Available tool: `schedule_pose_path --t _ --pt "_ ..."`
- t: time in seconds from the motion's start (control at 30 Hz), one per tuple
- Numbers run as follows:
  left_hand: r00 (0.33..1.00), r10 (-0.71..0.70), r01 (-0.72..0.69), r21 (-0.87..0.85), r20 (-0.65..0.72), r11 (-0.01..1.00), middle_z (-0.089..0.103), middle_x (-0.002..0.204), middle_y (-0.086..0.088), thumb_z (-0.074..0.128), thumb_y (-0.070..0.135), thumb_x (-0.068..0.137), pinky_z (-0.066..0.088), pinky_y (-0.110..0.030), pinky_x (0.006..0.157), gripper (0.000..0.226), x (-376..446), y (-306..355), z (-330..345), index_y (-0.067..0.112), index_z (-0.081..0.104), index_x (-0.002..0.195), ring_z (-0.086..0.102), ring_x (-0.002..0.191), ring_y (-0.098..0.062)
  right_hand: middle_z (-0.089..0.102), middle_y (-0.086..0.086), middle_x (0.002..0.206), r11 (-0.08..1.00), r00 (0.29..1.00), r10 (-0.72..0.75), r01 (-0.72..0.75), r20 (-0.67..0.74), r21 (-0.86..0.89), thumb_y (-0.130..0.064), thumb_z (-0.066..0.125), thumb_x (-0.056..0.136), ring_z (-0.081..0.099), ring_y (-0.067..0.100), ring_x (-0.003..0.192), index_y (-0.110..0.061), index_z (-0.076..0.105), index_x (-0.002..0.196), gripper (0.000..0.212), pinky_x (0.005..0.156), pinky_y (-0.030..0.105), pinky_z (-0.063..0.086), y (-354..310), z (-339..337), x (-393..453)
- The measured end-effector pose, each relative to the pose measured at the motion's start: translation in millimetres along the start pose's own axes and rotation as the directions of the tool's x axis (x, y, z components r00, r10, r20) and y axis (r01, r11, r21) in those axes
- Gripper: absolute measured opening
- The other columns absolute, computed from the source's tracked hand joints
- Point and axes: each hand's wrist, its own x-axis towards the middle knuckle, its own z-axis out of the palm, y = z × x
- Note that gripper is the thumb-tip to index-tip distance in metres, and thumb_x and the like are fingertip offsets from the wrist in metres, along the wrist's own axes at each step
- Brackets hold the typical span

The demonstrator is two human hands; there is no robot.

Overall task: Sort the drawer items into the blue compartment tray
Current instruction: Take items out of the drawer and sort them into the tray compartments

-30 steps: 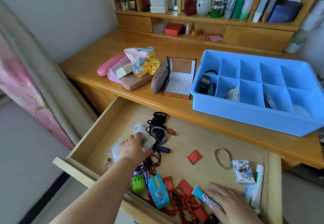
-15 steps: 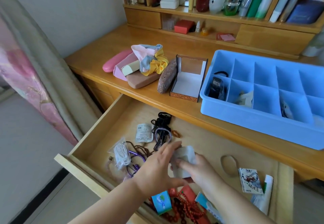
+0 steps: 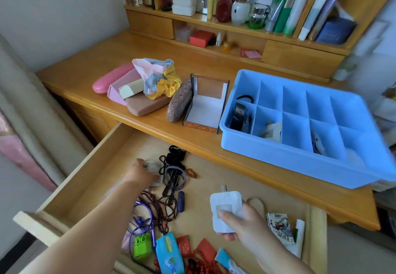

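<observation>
The open wooden drawer (image 3: 102, 155) holds black hair ties (image 3: 175, 157), bead strings (image 3: 158, 207), a green clip (image 3: 141, 247), a blue tissue pack (image 3: 170, 254) and red packets (image 3: 194, 250). My right hand (image 3: 244, 224) holds a white sachet (image 3: 226, 211) above the drawer, thumb on its front. My left hand (image 3: 139, 174) reaches to the drawer's back left and takes hold of a white printed packet (image 3: 153, 166). The blue compartment tray (image 3: 300, 166) sits on the desk at right, with a black item (image 3: 239, 115) and white packets in its near cells.
On the desk left of the tray stand an open gift box (image 3: 205, 106), a patterned pouch (image 3: 179, 102), a pink case (image 3: 111, 79) and scrunchies (image 3: 162, 78). Shelves with bottles and books (image 3: 257, 12) line the back. A beige curtain (image 3: 25, 93) hangs at left.
The white sachet passed from both hands to my right hand alone, which moved right. My left hand reached back to the printed packet in the drawer's rear left.
</observation>
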Motion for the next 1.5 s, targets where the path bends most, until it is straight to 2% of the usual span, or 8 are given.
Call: schedule_pose_path --t 0.17,0.4,0.6,0.7,0.87,1.1,1.27,1.5 --pt "0.983 0.056 -0.079 -0.128 -0.177 0.989 0.061 0.074 -0.003 0.065 0.018 0.084 0.045 -0.028 0.052 0.024 -24 -6 5 0.008 0.054 0.103 0.059 0.062 -0.02 0.071 -0.01 0.092 0.984 0.998 -0.057 0.051 -0.027 -0.171 -0.017 0.062 0.089 0.065 -0.004 0.079 -0.028 0.063 0.103 0.017 0.059 0.015 0.048 3 -9 -11" --pt "0.916 0.252 -0.371 -0.42 -0.312 0.828 0.07 0.083 0.001 0.066 0.022 0.087 0.053 -0.031 0.053 0.025 -113 32 -27 0.019 0.058 0.112 0.065 0.06 -0.016 0.07 -0.006 0.093 0.935 0.956 -0.274 0.239 -0.105 -0.263 -0.02 0.067 0.085 0.064 0.005 0.09 -0.032 0.064 0.096 0.016 0.075 0.023 0.053 -22 -33 -38" --pt "0.752 0.606 -0.628 -0.556 -0.257 0.544 0.071 0.084 0.0 0.051 0.029 0.094 0.052 -0.022 0.05 0.012 -195 136 -54 0.028 0.055 0.105 0.065 0.06 -0.008 0.071 -0.021 0.082 0.764 0.672 -0.645 0.57 -0.364 -0.302 -0.041 0.067 0.075 0.064 -0.007 0.076 -0.027 0.066 0.083 0.016 0.063 0.007 0.046 -99 -76 -64" --pt "0.704 0.669 -0.696 -0.423 -0.239 0.58 0.066 0.082 0.007 0.053 0.021 0.096 0.043 -0.01 0.044 0.008 -195 187 -50 0.02 0.051 0.104 0.062 0.057 0.003 0.069 -0.022 0.078 0.739 0.565 -0.663 0.601 -0.492 -0.305 -0.038 0.068 0.078 0.062 -0.009 0.076 -0.031 0.062 0.079 0.009 0.057 0.005 0.043 -128 -104 -58" --pt "0.726 0.683 -0.687 -0.065 -0.08 0.723 0.059 0.093 -0.001 0.048 0.015 0.092 0.05 -0.029 0.045 0.039 -172 254 -28 0.021 0.035 0.129 0.063 0.065 -0.012 0.069 -0.01 0.081 0.816 0.665 -0.479 0.577 -0.573 -0.012 -0.024 0.065 0.086 0.066 0.01 0.081 -0.027 0.065 0.082 0.005 0.065 0.026 0.047 -126 -130 -29" --pt "0.671 0.737 -0.651 0.543 0.085 0.53 0.057 0.079 0.001 0.045 0.022 0.09 0.031 -0.025 0.047 0.035 -145 276 2 0.027 0.043 0.124 0.051 0.063 -0.021 0.07 -0.012 0.077 0.823 0.703 -0.456 0.566 -0.546 0.043 -0.027 0.064 0.086 0.065 0.002 0.071 -0.031 0.067 0.084 0.005 0.055 0.018 0.048 -115 -135 -22" --pt "0.66 0.747 -0.682 0.479 0.079 0.553 0.063 0.091 0.0 0.047 0.015 0.09 0.037 -0.027 0.059 0.031 -132 264 10 0.027 0.052 0.118 0.051 0.074 -0.022 0.068 -0.01 0.087 0.852 0.731 -0.412 0.521 -0.544 0.055 -0.029 0.059 0.087 0.065 0.012 0.08 -0.033 0.064 0.086 0.007 0.051 0.021 0.048 -123 -140 -19" --pt "0.47 0.883 -0.809 0.399 -0.002 0.432 0.049 0.08 0.006 0.056 0.045 0.089 0.039 -0.03 0.075 0.027 -136 260 15 0.023 0.07 0.081 0.046 0.089 -0.02 0.069 -0.008 0.092 0.835 0.738 -0.396 0.537 -0.547 0.119 -0.027 0.057 0.088 0.066 0.015 0.082 -0.034 0.066 0.098 0.015 0.053 0.026 0.048 -122 -142 -18"
